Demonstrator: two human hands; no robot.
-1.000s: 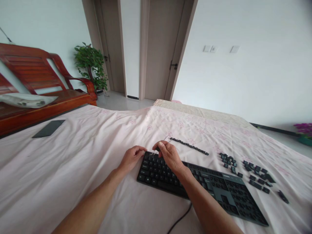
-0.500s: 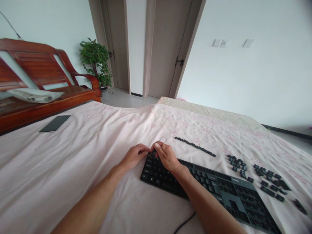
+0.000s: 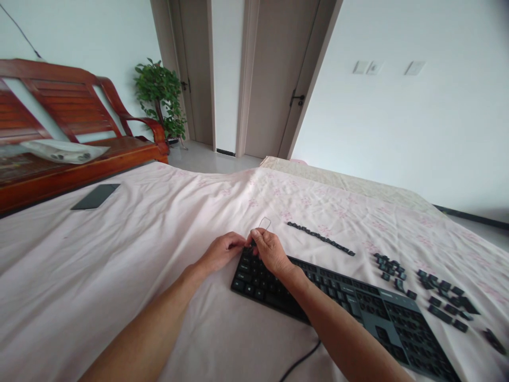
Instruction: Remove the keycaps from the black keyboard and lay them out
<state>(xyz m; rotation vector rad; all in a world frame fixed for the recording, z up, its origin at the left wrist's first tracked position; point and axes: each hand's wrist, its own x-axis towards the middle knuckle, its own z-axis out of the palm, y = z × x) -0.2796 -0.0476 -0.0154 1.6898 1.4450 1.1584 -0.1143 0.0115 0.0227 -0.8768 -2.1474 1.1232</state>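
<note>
A black keyboard [image 3: 278, 297] lies slanted on the pink cloth, with bare key positions in its right part. At its upper left corner my left hand [image 3: 224, 251] has its thumb and fingertips together; whatever they hold is too small to make out. My right hand [image 3: 270, 250] is closed on a thin wire loop [image 3: 265, 221], which sticks up beyond the fingers over the same corner. The fingertips of both hands meet there and hide the keys beneath. Behind the keyboard runs a row of small black keycaps [image 3: 320, 237].
Loose keycaps [image 3: 445, 300] lie in groups to the right of the keyboard. A dark flat phone-like object [image 3: 96, 196] rests at the left. The keyboard cable [image 3: 300, 362] runs toward the front edge. Beyond stand a wooden bench [image 3: 75, 109] and a plant [image 3: 159, 95].
The wire loop stands up more visibly above my right hand. Both hands remain at the keyboard's upper left corner, and the camera view has shifted slightly.
</note>
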